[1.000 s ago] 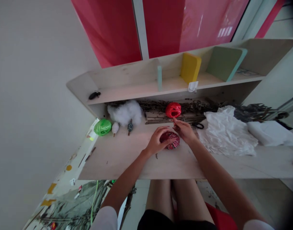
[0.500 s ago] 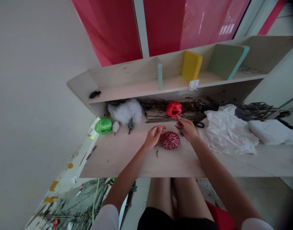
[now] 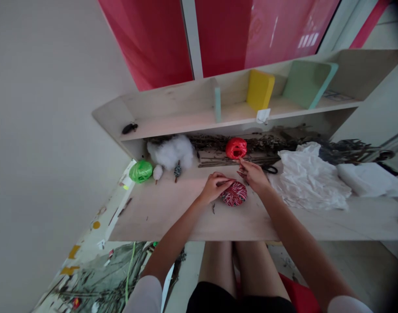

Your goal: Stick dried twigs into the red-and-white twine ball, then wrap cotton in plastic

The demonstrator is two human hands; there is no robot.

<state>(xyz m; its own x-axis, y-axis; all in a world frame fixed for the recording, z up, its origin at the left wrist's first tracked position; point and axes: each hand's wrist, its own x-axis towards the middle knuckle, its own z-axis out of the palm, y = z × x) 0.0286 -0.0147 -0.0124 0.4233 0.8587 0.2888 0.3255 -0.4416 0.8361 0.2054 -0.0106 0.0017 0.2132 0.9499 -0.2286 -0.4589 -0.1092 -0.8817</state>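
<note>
A ball of red-and-white twine [image 3: 235,194] lies on the wooden desk [image 3: 173,213] in front of me. My left hand [image 3: 214,186] rests on its upper left side, fingers curled over it. My right hand [image 3: 253,174] hovers just behind the ball on the right, fingers pinched together, apparently on a thin strand that I cannot make out clearly. A red ball of plastic string [image 3: 236,148] sits right behind the right hand's fingertips.
A green string ball [image 3: 140,171], white stuffing [image 3: 171,151] and two small wrapped pieces [image 3: 177,170] lie at the back left. Dry twigs [image 3: 218,143] and scissors [image 3: 270,169] line the back. Crumpled white paper [image 3: 308,178] covers the right. A shelf [image 3: 192,124] stands above.
My left hand lifted off the twine ball half a second ago and has now come back onto its top left. The right hand stayed nearly still.
</note>
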